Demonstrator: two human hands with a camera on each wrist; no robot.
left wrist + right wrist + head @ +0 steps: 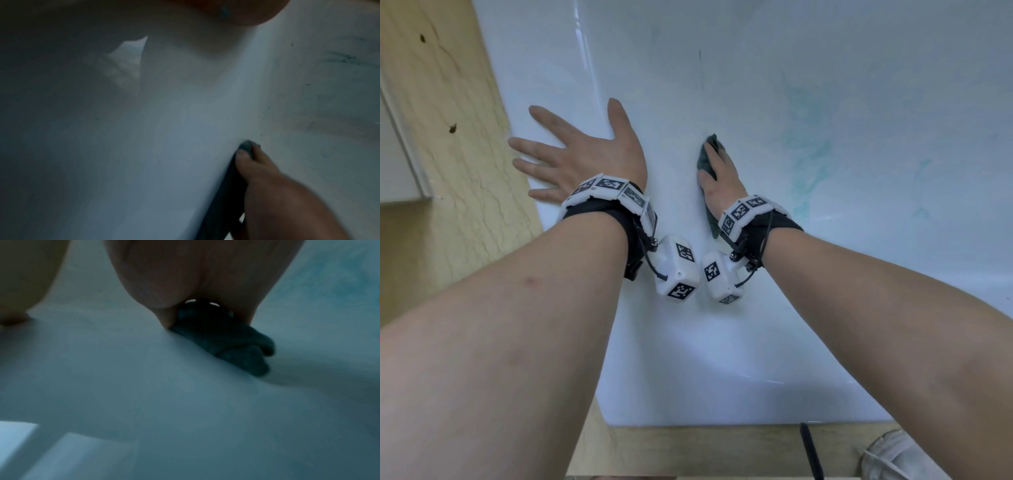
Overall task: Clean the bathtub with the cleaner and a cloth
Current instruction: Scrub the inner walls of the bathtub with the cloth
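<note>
Right hand (717,171) presses a dark green cloth (705,164) flat against the inner wall of the white bathtub (756,342). Fingers lie along the cloth, thumb at its near edge; whether they curl round it or only press is hard to tell, looks like pressing. Left hand (582,154) lies spread and flat on the tub rim, holding nothing, just bracing.

Cloth sits just right of the rim curve, under the right palm. Bunched into a long strip. Long axis runs away from the person, roughly along the forearm; far tip pokes out past the fingertips, near tail trails back under the wrist band.

Teal cleaner smears (808,161) remain to the right of the cloth, unwiped, so wiping seems well short of done.

Risks, my guess:
- wet glossy wall plus cleaner, so cloth could slide out from under the palm
- narrow bunched strip covers little, likely leaves streaks
- left palm on slick rim could slip while the person's weight leans in

Wood-look panel (448,137) borders the tub at left.
</note>
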